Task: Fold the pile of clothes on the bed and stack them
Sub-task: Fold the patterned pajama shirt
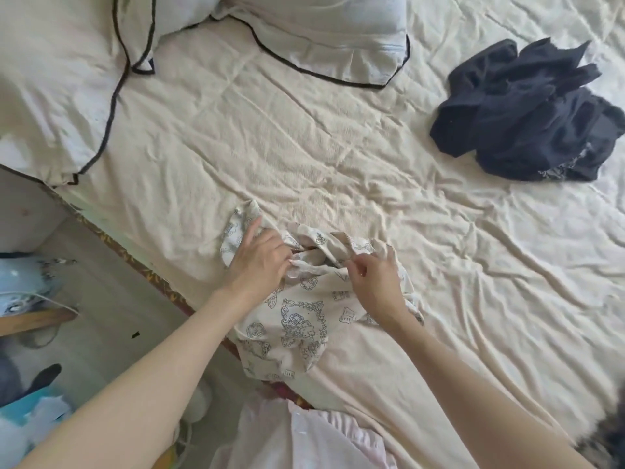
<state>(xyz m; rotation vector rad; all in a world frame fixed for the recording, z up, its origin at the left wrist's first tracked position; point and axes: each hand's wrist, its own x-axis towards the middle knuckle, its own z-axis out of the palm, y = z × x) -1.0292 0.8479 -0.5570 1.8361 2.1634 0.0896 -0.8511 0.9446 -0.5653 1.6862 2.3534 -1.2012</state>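
Note:
A cream garment with blue printed drawings lies rumpled at the near edge of the bed. My left hand rests on its upper left part, index finger stretched out flat, the other fingers bent into the bunched cloth. My right hand pinches a fold of the same garment between thumb and fingers at its upper right. A pile of dark navy clothes sits crumpled at the far right of the bed, well away from both hands.
Two cream pillows with black piping lie at the head of the bed. The bed's left edge drops to a floor with light blue items. A pale pink garment is at the bottom centre.

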